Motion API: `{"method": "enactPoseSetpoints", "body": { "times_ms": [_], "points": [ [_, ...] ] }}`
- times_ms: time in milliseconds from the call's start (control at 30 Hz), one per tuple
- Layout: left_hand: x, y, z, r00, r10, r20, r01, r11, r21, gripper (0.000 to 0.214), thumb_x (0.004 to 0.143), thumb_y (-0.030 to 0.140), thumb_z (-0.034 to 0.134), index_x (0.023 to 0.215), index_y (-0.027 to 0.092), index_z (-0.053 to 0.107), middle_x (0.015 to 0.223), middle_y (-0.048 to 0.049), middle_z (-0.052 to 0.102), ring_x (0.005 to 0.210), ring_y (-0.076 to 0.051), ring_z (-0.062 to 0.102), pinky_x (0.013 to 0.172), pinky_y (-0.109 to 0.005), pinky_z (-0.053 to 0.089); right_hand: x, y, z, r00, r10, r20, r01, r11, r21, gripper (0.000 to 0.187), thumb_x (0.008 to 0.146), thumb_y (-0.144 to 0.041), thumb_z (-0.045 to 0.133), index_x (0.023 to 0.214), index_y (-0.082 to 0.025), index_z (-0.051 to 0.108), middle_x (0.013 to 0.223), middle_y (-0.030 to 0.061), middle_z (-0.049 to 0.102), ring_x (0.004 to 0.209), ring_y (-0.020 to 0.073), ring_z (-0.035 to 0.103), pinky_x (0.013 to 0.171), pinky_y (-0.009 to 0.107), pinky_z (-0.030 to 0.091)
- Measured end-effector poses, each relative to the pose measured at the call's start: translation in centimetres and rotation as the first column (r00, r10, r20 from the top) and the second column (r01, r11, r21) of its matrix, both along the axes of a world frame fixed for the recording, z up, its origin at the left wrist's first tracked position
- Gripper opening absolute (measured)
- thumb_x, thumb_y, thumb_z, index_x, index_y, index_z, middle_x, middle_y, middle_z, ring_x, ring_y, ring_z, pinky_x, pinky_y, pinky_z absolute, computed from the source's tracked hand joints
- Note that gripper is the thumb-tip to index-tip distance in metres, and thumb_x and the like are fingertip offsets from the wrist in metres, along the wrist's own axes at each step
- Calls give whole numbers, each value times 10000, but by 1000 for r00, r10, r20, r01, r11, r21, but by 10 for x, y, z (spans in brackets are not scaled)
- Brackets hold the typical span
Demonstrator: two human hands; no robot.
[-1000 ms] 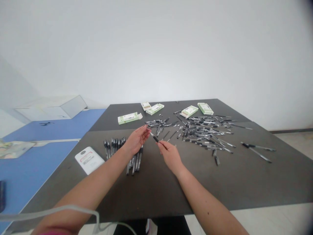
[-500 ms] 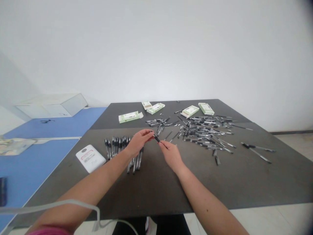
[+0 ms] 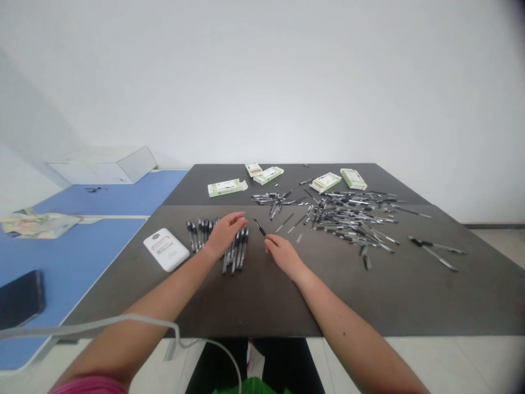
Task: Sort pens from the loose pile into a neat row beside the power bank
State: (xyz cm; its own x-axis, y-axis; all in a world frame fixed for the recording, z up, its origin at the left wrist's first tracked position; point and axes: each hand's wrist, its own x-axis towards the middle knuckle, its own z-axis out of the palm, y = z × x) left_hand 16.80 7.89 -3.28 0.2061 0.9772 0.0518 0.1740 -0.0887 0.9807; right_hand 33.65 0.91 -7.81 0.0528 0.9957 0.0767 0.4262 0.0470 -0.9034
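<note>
The right hand (image 3: pixel 282 253) has its thumb and fingers clamped on a slim pen (image 3: pixel 262 230), held above the table just right of a row of capped pens (image 3: pixel 235 253). Its black grip section shows, narrowing to a darker point tilted up and left; the hand covers the rest. The left hand (image 3: pixel 225 234) hovers over that row, whether empty I cannot tell. The dark matte tabletop (image 3: pixel 279 306) carries a jumbled heap of clear-barrelled pens (image 3: pixel 348 216), then green-and-white cartons (image 3: pixel 225 187), before a plain pale wall (image 3: pixel 279 82).
</note>
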Motion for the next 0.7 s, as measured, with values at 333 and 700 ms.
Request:
{"method": "enactPoseSetpoints", "body": {
  "times_ms": [333, 700],
  "points": [
    [-42, -43, -28, 906, 62, -418, 77, 949, 307, 321, 840, 274, 475, 1109, 181, 625, 1024, -73, 696, 967, -211, 632, 916, -354, 459, -37, -6, 1, 788, 37, 614, -69, 997, 29, 317, 861, -310, 498, 1090, -119, 605, 1122, 148, 594, 1080, 239, 510, 925, 334, 351],
    [-45, -35, -40, 914, 157, -375, 91, 819, 566, 303, 884, 211, 416, 1129, 162, 587, 994, -78, 695, 961, -188, 632, 914, -342, 465, -36, 4, 4, 797, 2, 604, -29, 999, 36, 300, 862, -301, 543, 1141, -209, 602, 1198, 34, 619, 1102, 160, 531, 954, 272, 376]
  ]
}}
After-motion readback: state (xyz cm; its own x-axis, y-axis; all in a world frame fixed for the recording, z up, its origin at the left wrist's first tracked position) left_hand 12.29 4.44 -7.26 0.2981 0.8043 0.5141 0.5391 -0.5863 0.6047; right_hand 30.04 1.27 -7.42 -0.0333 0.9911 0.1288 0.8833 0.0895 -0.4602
